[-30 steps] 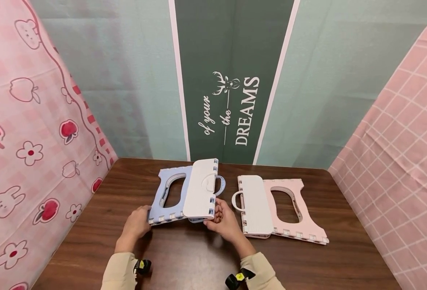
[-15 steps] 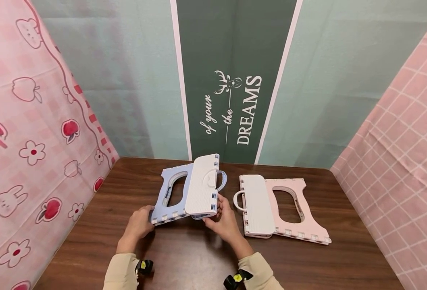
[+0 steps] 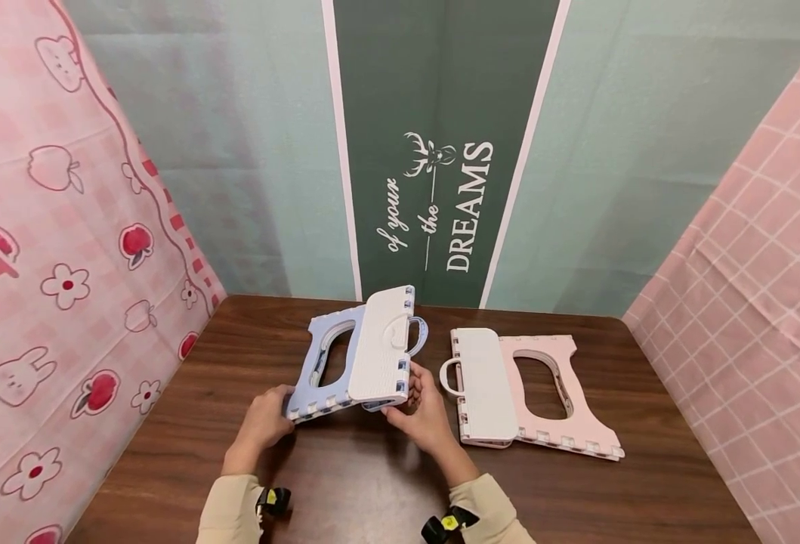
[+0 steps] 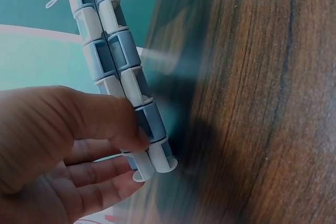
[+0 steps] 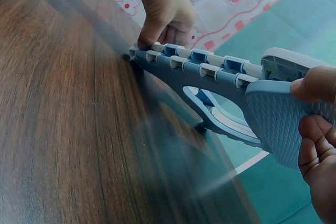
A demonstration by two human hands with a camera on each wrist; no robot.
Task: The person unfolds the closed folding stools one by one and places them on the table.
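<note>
A blue-and-white folding step stool (image 3: pixel 384 344), folded flat, is held between both hands at the middle of the table. My left hand (image 3: pixel 264 423) pinches the foot end of its blue leg panel, thumb over the hinged edge in the left wrist view. My right hand (image 3: pixel 427 414) grips the white seat end by its near corner; in the right wrist view its fingers (image 5: pixel 317 140) lie against the textured blue underside. This seat end is tilted up off the table, with the foot end lower. A blue carry loop (image 3: pixel 418 336) sticks out from the seat edge.
A pink-and-white folding step stool (image 3: pixel 484 385) lies folded flat on the wooden table (image 3: pixel 345 483) just right of my right hand, its carry loop facing the blue stool. Fabric hangings (image 3: pixel 270 151) enclose the table's back and sides.
The blue stool has shifted slightly right, and its seat end has tilted up a little higher. Both hands keep hold of it. The pink stool stays put.
</note>
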